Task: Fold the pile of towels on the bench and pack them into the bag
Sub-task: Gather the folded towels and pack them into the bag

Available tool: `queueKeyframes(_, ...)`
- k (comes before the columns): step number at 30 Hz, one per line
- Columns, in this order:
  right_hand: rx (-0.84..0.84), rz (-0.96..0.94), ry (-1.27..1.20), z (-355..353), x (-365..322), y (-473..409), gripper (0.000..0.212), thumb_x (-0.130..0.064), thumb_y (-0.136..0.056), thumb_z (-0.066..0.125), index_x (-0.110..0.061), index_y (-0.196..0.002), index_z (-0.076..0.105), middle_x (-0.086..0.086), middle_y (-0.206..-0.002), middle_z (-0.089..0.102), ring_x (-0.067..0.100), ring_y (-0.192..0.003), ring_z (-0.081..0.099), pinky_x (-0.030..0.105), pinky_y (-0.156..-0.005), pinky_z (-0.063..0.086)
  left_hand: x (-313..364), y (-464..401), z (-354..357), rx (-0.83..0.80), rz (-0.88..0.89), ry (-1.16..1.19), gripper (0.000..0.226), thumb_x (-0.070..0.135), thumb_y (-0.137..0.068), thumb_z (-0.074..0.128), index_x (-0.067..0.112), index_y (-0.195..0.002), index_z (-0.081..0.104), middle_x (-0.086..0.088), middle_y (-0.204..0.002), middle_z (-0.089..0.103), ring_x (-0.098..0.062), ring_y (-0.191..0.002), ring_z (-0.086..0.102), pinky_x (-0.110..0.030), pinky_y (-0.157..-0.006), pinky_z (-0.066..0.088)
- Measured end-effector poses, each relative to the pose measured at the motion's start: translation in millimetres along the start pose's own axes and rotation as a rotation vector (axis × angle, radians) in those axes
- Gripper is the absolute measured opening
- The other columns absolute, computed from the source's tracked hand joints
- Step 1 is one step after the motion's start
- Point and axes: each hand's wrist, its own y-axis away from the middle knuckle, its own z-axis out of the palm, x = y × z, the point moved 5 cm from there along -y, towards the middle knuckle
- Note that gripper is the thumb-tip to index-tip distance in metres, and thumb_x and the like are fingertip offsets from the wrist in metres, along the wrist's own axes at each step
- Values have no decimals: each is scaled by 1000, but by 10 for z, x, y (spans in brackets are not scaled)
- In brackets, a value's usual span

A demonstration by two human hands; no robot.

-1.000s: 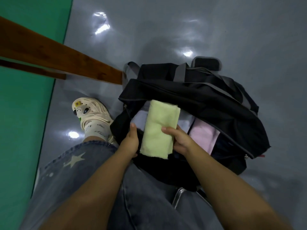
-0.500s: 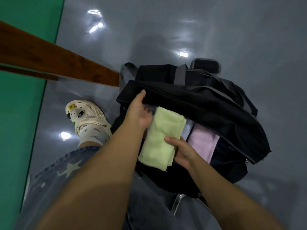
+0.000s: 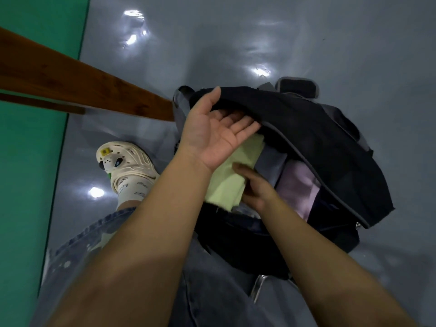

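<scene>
Here we logged one black bag [image 3: 318, 147], lying on the glossy grey floor [image 3: 236, 31] with its mouth open toward us. Our left hand [image 3: 212, 135] was turned palm up, its fingers [image 3: 236, 121] straight and tucked beneath the bag's upper flap, the thumb lying over the flap's outer edge; it held that flap lifted rather than clenching it. Our right hand [image 3: 254, 190] held the folded pale green towel [image 3: 228, 182] by its right edge, the thumb on top of the cloth and the other fingers hidden beneath, so the pinch on it was plain enough. The green towel sat at the bag's mouth, its far end passing under the left palm and into the opening, its near end resting on the bag's lower lip.

Further contents noted: a folded pink towel [image 3: 299, 185] inside the bag, to the right of the green one, and a grey cloth [image 3: 271, 164] lying between the two; we could not tell what that piece was.

Surroundings noted: a brown wooden bench [image 3: 77, 86] running from the left edge to just beside the bag's left end; a green floor area [image 3: 26, 173] at far left; one cream clog-style shoe [image 3: 125, 164] with a patterned sock, planted on the grey floor left of the bag; our denim trousers [image 3: 212, 291] with a pale star patch, the bag's near side touching them.
</scene>
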Motion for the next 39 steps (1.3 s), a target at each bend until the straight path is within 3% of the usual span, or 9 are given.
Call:
queueKeyframes(3,56,-38,19,3,-75,-142,42,-5,-90,56,-5,-131,51,15,-121,62,24,-99,64,35,-76,56,-88,28,-58,7,-14,-113,48,32,-96,49,3,-134,46,-19,-131,57,-34,-114,60,-48,-89,54)
queueKeyframes(7,136,-102,178,-30,-86,-132,33,-5,-93,54,0,-125,54,18,-122,61,22,-98,63,32,-84,54,-237,59,-429,196,17,-298,46,30,-98,49,10,-139,45,-12,-129,60,-27,-118,57,-42,-105,43)
queueKeyframes(12,256,-188,323,-99,-86,135,46,-12,-90,64,-6,-131,46,11,-121,62,17,-96,64,23,-66,56,-335,232,-691,355,-11,-423,58,38,-99,47,10,-148,31,-16,-146,43,-28,-133,44,-41,-107,35)
queueKeyframes(17,412,-205,607,-190,-20,486,61,-34,-84,70,-10,-133,43,4,-126,51,20,-115,53,39,-102,44,-322,613,-682,387,11,-469,58,42,-99,46,9,-146,36,-14,-144,46,-27,-130,48,-40,-104,38)
queueKeyframes(20,450,-211,794,-109,64,828,51,-34,-85,70,-11,-125,49,7,-120,57,21,-110,56,41,-101,45,-293,970,-604,344,58,-473,50,41,-99,47,7,-135,48,-11,-129,58,-24,-116,57,-36,-94,44)
queueKeyframes(24,230,-237,863,400,198,1459,26,-21,-91,63,-9,-112,55,5,-94,63,17,-87,62,35,-85,51,-284,1670,-443,268,143,-443,30,39,-99,45,14,-111,56,-5,-111,64,-18,-102,61,-37,-98,44)
queueKeyframes(27,70,-362,921,899,150,1922,5,-13,-93,58,-9,-92,60,7,-80,62,15,-70,57,25,-64,46,-219,2241,-370,236,270,-409,28,37,-99,45,15,-109,58,-4,-108,66,-18,-103,62,-38,-102,43)
queueKeyframes(33,-256,-515,1006,1793,341,2769,5,-17,-93,58,-13,-95,60,10,-96,68,17,-87,66,25,-72,48,-112,3423,-335,201,540,-330,24,34,-97,48,14,-101,60,-4,-97,70,-20,-98,65,-33,-86,48)
queueKeyframes(39,-505,-731,1066,2572,617,3573,3,-17,-90,62,-20,-90,61,6,-91,67,14,-82,63,22,-66,47,-2,4419,-534,228,776,-299,22,30,-96,51,11,-100,64,-9,-98,72,-19,-89,69,-31,-80,53)
